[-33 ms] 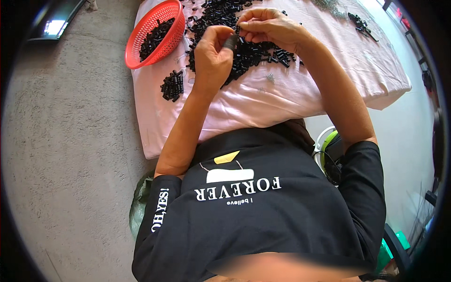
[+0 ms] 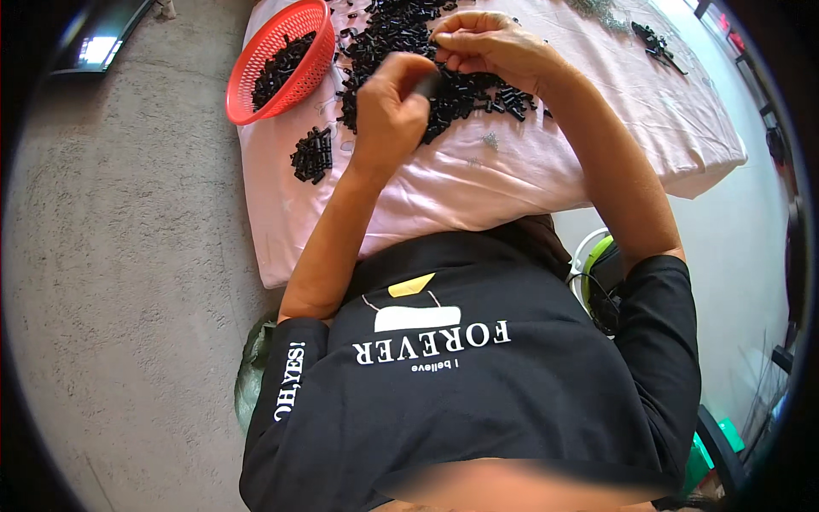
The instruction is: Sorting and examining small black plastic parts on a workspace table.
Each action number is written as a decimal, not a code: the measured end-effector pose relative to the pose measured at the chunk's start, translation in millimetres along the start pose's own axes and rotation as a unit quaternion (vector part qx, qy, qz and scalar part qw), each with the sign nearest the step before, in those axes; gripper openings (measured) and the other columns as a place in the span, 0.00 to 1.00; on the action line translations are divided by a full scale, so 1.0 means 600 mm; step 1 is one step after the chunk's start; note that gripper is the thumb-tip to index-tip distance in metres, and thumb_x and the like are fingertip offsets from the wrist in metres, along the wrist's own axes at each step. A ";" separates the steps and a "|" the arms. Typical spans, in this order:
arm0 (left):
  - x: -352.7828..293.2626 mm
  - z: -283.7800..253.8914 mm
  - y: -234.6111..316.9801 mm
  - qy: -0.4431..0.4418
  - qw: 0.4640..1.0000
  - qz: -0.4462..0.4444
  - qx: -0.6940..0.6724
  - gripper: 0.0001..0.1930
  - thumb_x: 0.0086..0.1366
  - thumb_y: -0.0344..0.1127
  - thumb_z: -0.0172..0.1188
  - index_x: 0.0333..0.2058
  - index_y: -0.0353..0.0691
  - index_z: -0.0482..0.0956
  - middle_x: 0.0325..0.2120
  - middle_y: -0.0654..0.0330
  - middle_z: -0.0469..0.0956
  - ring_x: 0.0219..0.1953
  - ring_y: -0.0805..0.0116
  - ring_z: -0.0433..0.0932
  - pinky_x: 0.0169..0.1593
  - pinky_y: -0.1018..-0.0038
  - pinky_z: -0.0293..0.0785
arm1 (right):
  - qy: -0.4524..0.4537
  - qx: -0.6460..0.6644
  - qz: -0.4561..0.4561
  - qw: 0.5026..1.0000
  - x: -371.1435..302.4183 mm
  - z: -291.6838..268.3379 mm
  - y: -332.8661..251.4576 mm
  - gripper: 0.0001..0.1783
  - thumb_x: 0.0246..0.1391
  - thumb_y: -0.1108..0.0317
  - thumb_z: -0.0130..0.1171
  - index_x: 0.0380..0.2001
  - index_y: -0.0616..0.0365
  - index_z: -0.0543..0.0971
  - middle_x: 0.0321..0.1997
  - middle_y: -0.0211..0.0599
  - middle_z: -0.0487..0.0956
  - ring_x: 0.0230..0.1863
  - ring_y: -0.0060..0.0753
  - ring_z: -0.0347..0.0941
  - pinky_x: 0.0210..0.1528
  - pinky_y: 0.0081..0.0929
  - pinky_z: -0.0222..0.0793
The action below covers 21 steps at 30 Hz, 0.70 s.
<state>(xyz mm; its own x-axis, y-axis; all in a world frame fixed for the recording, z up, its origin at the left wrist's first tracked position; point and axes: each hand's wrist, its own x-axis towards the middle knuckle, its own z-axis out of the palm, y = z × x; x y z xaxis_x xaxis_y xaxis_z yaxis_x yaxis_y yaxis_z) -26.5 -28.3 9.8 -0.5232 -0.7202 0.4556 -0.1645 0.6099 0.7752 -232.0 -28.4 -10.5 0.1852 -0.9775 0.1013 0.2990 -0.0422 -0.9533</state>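
Observation:
Over a heap of small black tube-like pieces [image 2: 465,98], both my hands work close together. My left hand [image 2: 394,111] is curled, its fingers drawn in and smeared by motion; a dark cover wraps one digit. Whatever it holds is hidden. Just to its right and slightly farther away, my right hand [image 2: 495,51] pinches thumb and forefinger together, the other fingers folded under. Any piece between those fingertips is too small to make out. A smaller pile of the black pieces [image 2: 312,155] lies left of my left wrist.
A red plastic basket [image 2: 326,64] with black pieces stands tilted at the far left of the pink cloth-covered table [image 2: 478,192]. Small silvery bits [image 2: 490,142] lie near the heap. More silvery bits [image 2: 601,12] and a black cluster [image 2: 655,47] are at the far right.
My left hand has drawn slightly away from my right hand's fingertips and is now blurred. The right hand stays nearly in place.

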 end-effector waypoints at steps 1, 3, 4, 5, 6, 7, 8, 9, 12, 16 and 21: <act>-0.012 0.000 0.013 -0.060 0.998 0.017 0.034 0.11 0.51 0.18 0.53 0.34 0.33 0.78 0.27 0.56 0.77 0.31 0.68 0.79 0.37 0.74 0.75 | 0.028 0.010 0.002 1.000 0.002 0.000 0.001 0.11 0.58 0.62 0.60 0.41 0.54 0.78 0.33 0.25 0.79 0.32 0.12 0.74 0.37 0.10 0.72; -0.033 0.001 0.047 -0.164 0.980 0.057 0.102 0.11 0.49 0.18 0.53 0.31 0.33 0.78 0.28 0.51 0.76 0.30 0.56 0.79 0.35 0.68 0.76 | 0.054 0.056 -0.004 0.997 0.006 0.004 -0.002 0.09 0.60 0.63 0.59 0.37 0.57 0.79 0.30 0.30 0.79 0.27 0.18 0.73 0.32 0.16 0.70; -0.045 0.001 0.057 -0.190 0.974 0.054 0.114 0.10 0.49 0.17 0.53 0.30 0.33 0.78 0.28 0.51 0.76 0.30 0.54 0.78 0.35 0.67 0.76 | 0.056 0.064 -0.006 0.996 0.005 0.004 -0.003 0.09 0.59 0.63 0.60 0.37 0.56 0.79 0.29 0.28 0.79 0.27 0.16 0.72 0.31 0.14 0.70; -0.055 0.003 0.056 -0.197 0.972 0.053 0.115 0.09 0.49 0.17 0.53 0.30 0.33 0.78 0.28 0.51 0.76 0.30 0.53 0.78 0.35 0.67 0.76 | 0.056 0.064 -0.005 0.996 0.005 0.004 -0.003 0.09 0.59 0.63 0.60 0.37 0.56 0.79 0.29 0.28 0.79 0.27 0.16 0.72 0.31 0.14 0.70; -0.063 0.004 0.054 -0.202 0.971 0.052 0.117 0.09 0.49 0.17 0.54 0.30 0.33 0.78 0.29 0.50 0.77 0.31 0.52 0.78 0.36 0.67 0.76 | 0.062 0.060 0.000 0.996 0.005 0.006 -0.005 0.08 0.59 0.63 0.60 0.36 0.56 0.79 0.29 0.27 0.78 0.28 0.16 0.72 0.31 0.14 0.70; -0.067 0.004 0.056 -0.205 0.971 0.046 0.116 0.09 0.49 0.17 0.55 0.29 0.33 0.79 0.29 0.50 0.77 0.32 0.51 0.78 0.38 0.66 0.75 | 0.069 0.055 0.005 0.996 0.006 0.007 -0.007 0.07 0.59 0.64 0.60 0.36 0.55 0.79 0.28 0.26 0.78 0.28 0.15 0.71 0.31 0.13 0.70; -0.071 0.004 0.055 -0.205 0.971 0.046 0.116 0.09 0.49 0.17 0.55 0.29 0.33 0.79 0.29 0.50 0.77 0.32 0.51 0.78 0.38 0.66 0.75 | 0.068 0.054 0.006 0.996 0.004 0.009 -0.008 0.07 0.59 0.64 0.60 0.36 0.55 0.79 0.28 0.26 0.78 0.28 0.15 0.71 0.31 0.13 0.70; -0.076 0.005 0.050 -0.202 0.970 0.038 0.128 0.08 0.49 0.18 0.55 0.29 0.33 0.79 0.29 0.50 0.77 0.33 0.51 0.78 0.39 0.65 0.75 | 0.076 0.047 0.017 0.996 -0.001 0.015 -0.014 0.07 0.59 0.64 0.60 0.35 0.55 0.79 0.28 0.25 0.77 0.28 0.15 0.71 0.31 0.13 0.70; -0.084 0.006 0.043 -0.199 0.968 0.028 0.149 0.08 0.50 0.18 0.55 0.30 0.32 0.79 0.30 0.51 0.77 0.32 0.53 0.79 0.37 0.67 0.75 | 0.076 0.051 0.028 0.995 0.000 0.020 -0.013 0.06 0.59 0.65 0.60 0.35 0.55 0.79 0.28 0.25 0.77 0.28 0.15 0.71 0.31 0.14 0.70; -0.085 0.019 0.042 -0.180 0.966 0.029 0.186 0.09 0.49 0.18 0.55 0.30 0.32 0.78 0.31 0.50 0.77 0.31 0.52 0.79 0.37 0.67 0.75 | -0.118 0.028 -0.219 0.968 0.012 0.000 0.017 0.06 0.58 0.67 0.61 0.36 0.56 0.79 0.29 0.26 0.77 0.28 0.16 0.72 0.32 0.13 0.71; -0.088 0.031 0.038 -0.156 0.956 0.059 0.241 0.09 0.48 0.18 0.53 0.31 0.32 0.76 0.31 0.49 0.76 0.34 0.49 0.78 0.40 0.63 0.74 | -0.095 -0.026 -0.128 0.987 0.007 -0.001 0.012 0.09 0.58 0.67 0.60 0.40 0.57 0.79 0.32 0.26 0.79 0.31 0.15 0.74 0.36 0.12 0.72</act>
<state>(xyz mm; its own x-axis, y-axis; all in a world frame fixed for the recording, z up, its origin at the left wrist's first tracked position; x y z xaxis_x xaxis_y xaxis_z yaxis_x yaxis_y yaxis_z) -18.2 29.9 -5.0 -0.7734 -0.5491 0.3167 -0.4155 0.8165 0.4010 -229.3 -33.0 -17.1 0.2837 -0.8769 0.3881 0.3121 -0.2982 -0.9020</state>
